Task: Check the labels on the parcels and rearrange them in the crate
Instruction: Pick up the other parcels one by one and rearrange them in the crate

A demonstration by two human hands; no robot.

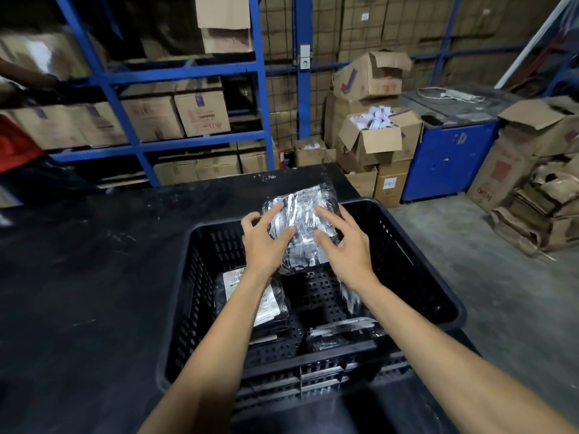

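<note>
A black slotted plastic crate (419, 255) stands on a dark table. Above its far side a shiny black plastic-wrapped parcel (302, 220) is held tilted. My left hand (266, 242) grips the parcel's left edge, thumb on its front. My right hand (346, 245) rests on its right side with fingers spread. Down inside the crate at the left lies a black parcel with a white barcode label (269, 303), partly hidden by my left forearm. Another black wrapped parcel (341, 333) lies at the crate's near right.
The dark table (87, 277) stretches left of the crate. Blue shelving (188, 73) with cardboard boxes stands behind. Open boxes (376, 133), a blue cabinet (451, 155) and flattened cartons (539, 208) sit at the right. A person's red sleeve (15, 142) shows at the left edge.
</note>
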